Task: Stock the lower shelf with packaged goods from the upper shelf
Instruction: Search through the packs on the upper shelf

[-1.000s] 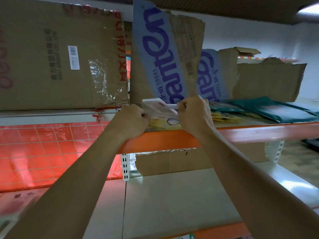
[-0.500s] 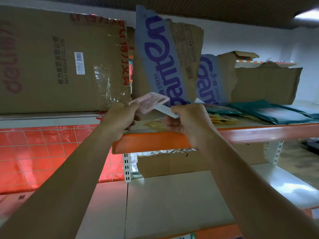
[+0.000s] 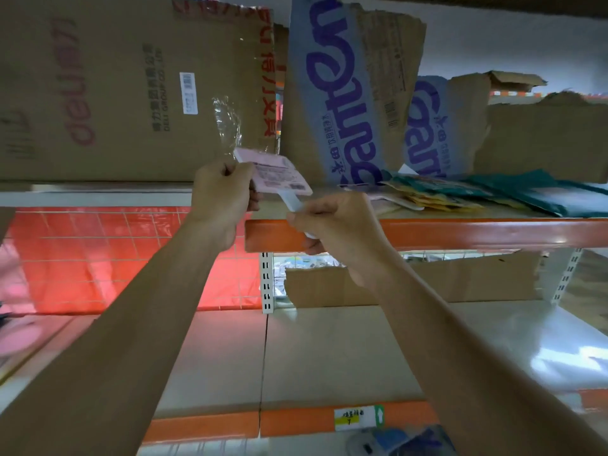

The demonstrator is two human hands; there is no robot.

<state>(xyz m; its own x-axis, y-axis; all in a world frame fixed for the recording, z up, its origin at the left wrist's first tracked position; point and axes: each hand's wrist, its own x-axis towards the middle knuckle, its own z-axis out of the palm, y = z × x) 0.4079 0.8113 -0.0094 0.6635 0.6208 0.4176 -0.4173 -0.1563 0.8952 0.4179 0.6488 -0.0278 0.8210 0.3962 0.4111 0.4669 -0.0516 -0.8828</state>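
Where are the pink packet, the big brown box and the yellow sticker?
pink packet (image 3: 281,179): head view, middle of its printed face.
big brown box (image 3: 115,93): head view, bare part of its front side.
yellow sticker (image 3: 349,419): head view, its middle.

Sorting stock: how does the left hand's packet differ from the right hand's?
The pink packet in the left hand shows a printed face and sits higher; the white packet in the right hand looks plain, edge-on, lower, largely hidden by the grip. Both are thin, flat and pinched.
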